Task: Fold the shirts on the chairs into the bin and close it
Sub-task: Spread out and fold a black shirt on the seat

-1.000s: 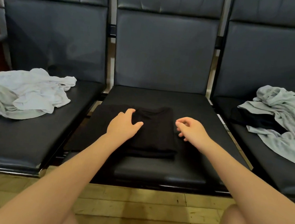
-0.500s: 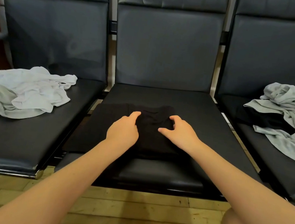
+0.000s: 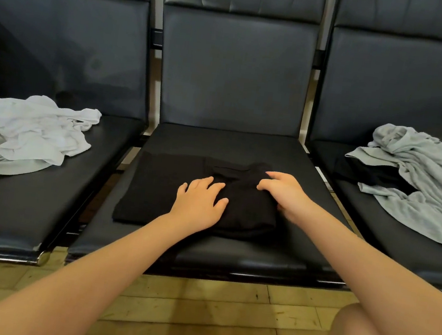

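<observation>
Three dark padded leather chairs stand side by side; the middle chair (image 3: 225, 145) bears one partly folded black shirt (image 3: 161, 188) on its seat. One crumpled pale white shirt (image 3: 29, 132) lies on the chair to its left, one grey shirt (image 3: 420, 191) on the chair to its right. The left hand (image 3: 198, 203) lies flat on the black shirt, fingers spread. The right hand (image 3: 283, 194) curls its fingers round the shirt's right folded edge. Both forearms reach forward.
</observation>
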